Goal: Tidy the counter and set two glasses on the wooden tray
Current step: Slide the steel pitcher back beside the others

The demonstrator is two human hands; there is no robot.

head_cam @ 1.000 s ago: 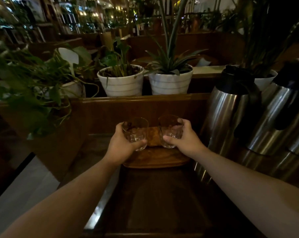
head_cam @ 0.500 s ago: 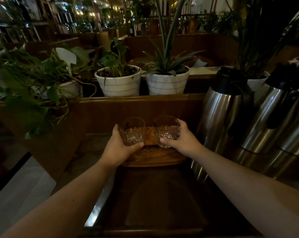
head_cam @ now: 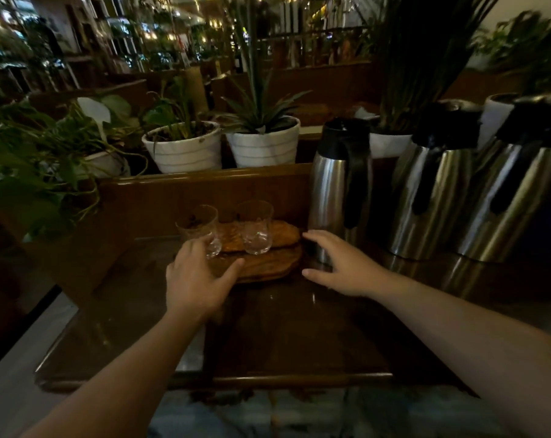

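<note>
Two clear glasses stand upright side by side on the wooden tray [head_cam: 268, 267] at the back of the dark counter: the left glass [head_cam: 200, 227] and the right glass [head_cam: 256, 227]. My left hand [head_cam: 195, 279] hovers just in front of the left glass, fingers spread, its fingertips near the glass base and thumb over the tray's front edge. My right hand [head_cam: 337, 267] is open to the right of the tray, apart from both glasses, beside the nearest steel jug.
Three steel vacuum jugs [head_cam: 340, 191] [head_cam: 432, 197] [head_cam: 514, 197] stand along the right of the counter. White plant pots [head_cam: 185, 150] [head_cam: 264, 147] sit on the ledge behind. Leafy plants [head_cam: 37, 165] overhang the left side. The counter's front edge [head_cam: 268, 380] is near me.
Both hands have let go of the glasses and drawn back toward me; the glasses now stand free on the tray. The right hand moved out to the right.
</note>
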